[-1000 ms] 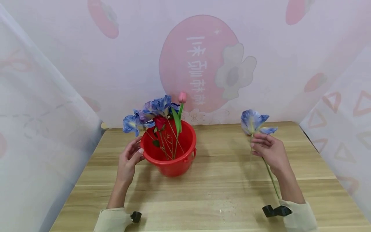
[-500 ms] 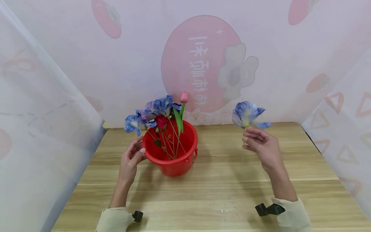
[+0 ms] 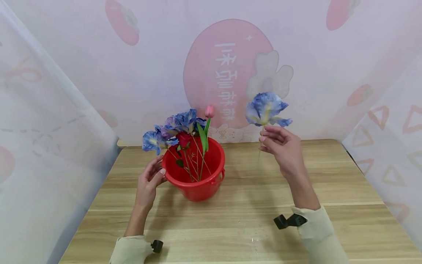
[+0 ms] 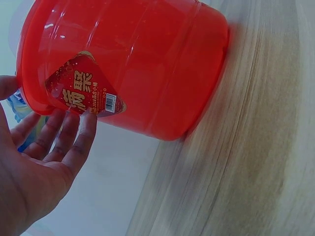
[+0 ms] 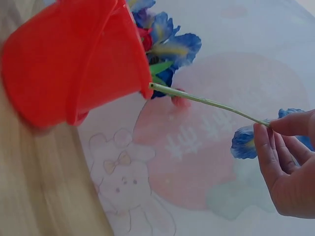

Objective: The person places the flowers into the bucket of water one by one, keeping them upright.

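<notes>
A red bucket (image 3: 194, 190) stands upright on the table, with artificial blue-purple flowers (image 3: 184, 120), a red rose (image 3: 183, 139) and a pink tulip (image 3: 209, 111) leaning inside. My left hand (image 3: 148, 183) holds its left rim; in the left wrist view the fingers (image 4: 64, 135) lie against the outer wall, below a diamond label (image 4: 83, 86). To the right, my right hand (image 3: 280, 148) pinches the stem of another blue flower (image 3: 266, 109) just under the bloom, raised above the table. In the right wrist view the stem (image 5: 206, 102) points toward the bucket, its cut end near the rim.
The wooden table (image 3: 250, 212) spreads in front of and right of the bucket. A printed pale cloth (image 3: 148, 73) rises behind the table and along both sides. Small dark cameras sit at both wrists.
My right hand has lifted the blue flower and carried it left, nearer the bucket. The left hand stays at the rim, and the bucket with its flowers has stayed in place.
</notes>
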Demonstrator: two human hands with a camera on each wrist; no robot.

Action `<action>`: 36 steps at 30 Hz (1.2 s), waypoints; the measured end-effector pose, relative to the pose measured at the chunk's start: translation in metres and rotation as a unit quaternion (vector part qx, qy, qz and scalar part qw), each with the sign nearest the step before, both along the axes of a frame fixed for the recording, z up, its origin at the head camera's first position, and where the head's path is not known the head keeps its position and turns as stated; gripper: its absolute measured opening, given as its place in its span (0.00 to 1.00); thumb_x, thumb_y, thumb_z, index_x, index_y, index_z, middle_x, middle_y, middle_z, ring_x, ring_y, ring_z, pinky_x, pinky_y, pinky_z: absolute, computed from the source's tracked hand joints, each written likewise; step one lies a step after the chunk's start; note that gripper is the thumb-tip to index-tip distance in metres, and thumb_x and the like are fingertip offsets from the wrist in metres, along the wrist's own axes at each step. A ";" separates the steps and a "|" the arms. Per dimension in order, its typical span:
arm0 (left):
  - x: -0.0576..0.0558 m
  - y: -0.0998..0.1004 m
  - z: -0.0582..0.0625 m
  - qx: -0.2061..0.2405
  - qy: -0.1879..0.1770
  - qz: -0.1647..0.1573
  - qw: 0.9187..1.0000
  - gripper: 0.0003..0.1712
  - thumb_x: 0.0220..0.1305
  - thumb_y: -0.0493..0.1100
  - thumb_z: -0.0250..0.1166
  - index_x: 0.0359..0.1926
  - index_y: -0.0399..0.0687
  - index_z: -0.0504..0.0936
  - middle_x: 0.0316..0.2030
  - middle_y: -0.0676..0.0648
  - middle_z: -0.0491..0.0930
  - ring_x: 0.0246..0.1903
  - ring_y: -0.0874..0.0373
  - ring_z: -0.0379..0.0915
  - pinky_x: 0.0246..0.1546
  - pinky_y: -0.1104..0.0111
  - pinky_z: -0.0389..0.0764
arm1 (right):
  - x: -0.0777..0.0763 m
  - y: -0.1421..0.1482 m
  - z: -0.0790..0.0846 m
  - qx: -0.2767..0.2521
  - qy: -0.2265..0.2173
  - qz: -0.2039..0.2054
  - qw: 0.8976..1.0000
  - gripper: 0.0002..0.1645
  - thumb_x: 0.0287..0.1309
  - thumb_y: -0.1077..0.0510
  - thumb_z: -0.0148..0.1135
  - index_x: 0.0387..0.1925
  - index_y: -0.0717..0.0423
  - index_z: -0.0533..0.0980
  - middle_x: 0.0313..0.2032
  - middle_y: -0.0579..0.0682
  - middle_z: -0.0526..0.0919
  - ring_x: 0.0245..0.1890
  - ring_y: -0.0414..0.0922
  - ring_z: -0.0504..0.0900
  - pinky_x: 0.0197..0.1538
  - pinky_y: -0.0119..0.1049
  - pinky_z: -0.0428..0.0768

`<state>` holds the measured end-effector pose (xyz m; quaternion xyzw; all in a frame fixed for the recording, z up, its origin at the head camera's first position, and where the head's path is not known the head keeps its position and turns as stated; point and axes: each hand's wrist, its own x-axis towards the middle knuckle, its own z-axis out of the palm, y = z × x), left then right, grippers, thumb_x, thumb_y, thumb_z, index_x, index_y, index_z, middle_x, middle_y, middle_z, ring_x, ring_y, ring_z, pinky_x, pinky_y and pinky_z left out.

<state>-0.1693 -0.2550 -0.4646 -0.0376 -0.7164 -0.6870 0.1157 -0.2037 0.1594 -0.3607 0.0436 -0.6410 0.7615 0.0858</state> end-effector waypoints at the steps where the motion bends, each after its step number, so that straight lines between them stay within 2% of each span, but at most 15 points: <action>1: 0.000 0.000 0.000 0.000 -0.001 0.000 1.000 0.29 0.79 0.38 0.61 0.76 0.38 0.72 0.58 0.49 0.83 0.51 0.63 0.85 0.46 0.73 0.90 | -0.002 -0.004 0.004 0.001 0.002 -0.001 1.000 0.24 0.67 0.72 0.68 0.63 0.71 0.77 0.41 0.40 0.91 0.41 0.35 0.91 0.41 0.32 0.92; 5: 0.000 0.000 0.000 -0.002 -0.003 0.001 1.000 0.29 0.79 0.38 0.61 0.76 0.39 0.72 0.59 0.49 0.83 0.51 0.62 0.86 0.46 0.73 0.90 | -0.011 -0.021 0.016 -0.009 0.007 0.005 1.000 0.24 0.67 0.73 0.67 0.63 0.70 0.77 0.41 0.41 0.90 0.41 0.36 0.90 0.42 0.32 0.92; 9: 0.000 0.000 0.000 -0.002 -0.002 -0.001 1.000 0.29 0.79 0.38 0.61 0.76 0.39 0.72 0.59 0.50 0.83 0.52 0.62 0.86 0.46 0.72 0.91 | -0.019 -0.036 0.022 -0.019 0.013 0.004 1.000 0.22 0.66 0.73 0.68 0.61 0.66 0.79 0.41 0.43 0.90 0.40 0.36 0.90 0.42 0.33 0.92; 11: -0.001 0.001 0.000 -0.002 -0.001 -0.002 1.000 0.29 0.79 0.38 0.61 0.76 0.39 0.72 0.59 0.50 0.83 0.52 0.62 0.86 0.46 0.72 0.90 | -0.024 -0.044 0.023 -0.022 0.018 0.000 1.000 0.23 0.66 0.72 0.68 0.61 0.67 0.79 0.41 0.43 0.90 0.39 0.37 0.90 0.41 0.33 0.92; 14: -0.001 0.001 0.001 -0.003 0.001 -0.002 1.000 0.29 0.79 0.38 0.60 0.76 0.38 0.72 0.58 0.51 0.84 0.52 0.63 0.86 0.46 0.73 0.90 | -0.030 -0.055 0.026 -0.025 0.019 -0.006 0.999 0.23 0.66 0.72 0.68 0.62 0.69 0.79 0.43 0.48 0.89 0.39 0.37 0.90 0.41 0.33 0.92; 18: -0.001 0.000 0.000 0.000 0.001 -0.003 1.000 0.29 0.79 0.38 0.60 0.76 0.38 0.71 0.58 0.52 0.84 0.53 0.64 0.85 0.45 0.73 0.90 | -0.037 -0.071 0.025 -0.025 0.022 -0.002 0.999 0.23 0.67 0.72 0.68 0.62 0.70 0.79 0.50 0.62 0.86 0.38 0.38 0.90 0.41 0.33 0.92; 20: -0.001 0.000 -0.001 0.001 0.000 -0.003 1.000 0.29 0.79 0.38 0.60 0.76 0.38 0.71 0.58 0.53 0.84 0.53 0.64 0.85 0.46 0.73 0.90 | -0.040 -0.080 0.023 -0.022 0.025 0.003 0.999 0.22 0.68 0.72 0.67 0.62 0.70 0.79 0.52 0.65 0.86 0.38 0.37 0.90 0.41 0.32 0.92; 27: 0.000 -0.001 -0.002 0.005 -0.001 -0.001 1.000 0.28 0.80 0.38 0.59 0.77 0.37 0.71 0.57 0.55 0.84 0.53 0.65 0.85 0.46 0.73 0.90 | -0.047 -0.105 0.014 -0.010 0.014 0.020 1.000 0.22 0.68 0.72 0.67 0.62 0.69 0.80 0.48 0.57 0.89 0.39 0.40 0.89 0.40 0.32 0.92; 36: 0.001 0.000 0.001 0.000 -0.004 -0.005 1.000 0.29 0.80 0.39 0.60 0.77 0.39 0.71 0.58 0.54 0.83 0.54 0.64 0.84 0.47 0.73 0.90 | -0.050 -0.122 0.006 0.001 -0.007 0.027 1.000 0.22 0.68 0.71 0.67 0.62 0.68 0.80 0.49 0.59 0.88 0.39 0.42 0.89 0.40 0.34 0.92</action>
